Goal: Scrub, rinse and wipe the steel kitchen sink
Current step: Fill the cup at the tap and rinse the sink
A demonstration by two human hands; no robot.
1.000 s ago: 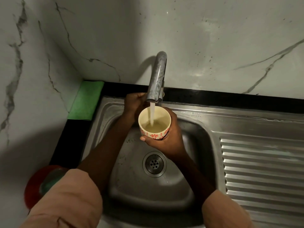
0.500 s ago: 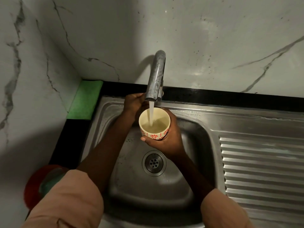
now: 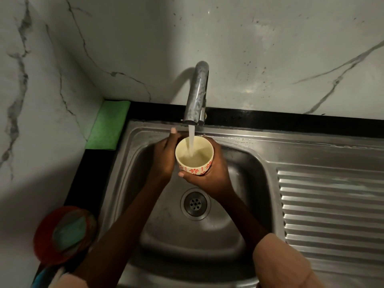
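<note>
The steel sink (image 3: 207,235) has a round drain (image 3: 195,203) in the middle of its bowl. A chrome faucet (image 3: 197,92) runs a stream of water into a cream cup with red flowers (image 3: 195,170), which is part full. My right hand (image 3: 212,179) grips the cup from below and from the right, above the bowl. My left hand (image 3: 163,159) lies against the cup's left side with its fingers stretched up toward the faucet's base. It holds nothing that I can see.
A green cloth (image 3: 108,125) lies on the black counter at the sink's back left corner. A red dish with a green pad in it (image 3: 64,233) sits at the front left. The ribbed drainboard (image 3: 332,215) is to the right. Marble walls stand behind and to the left.
My left hand has come back from behind the faucet's base to the cup's left side. The cup stays under the stream and holds more water.
</note>
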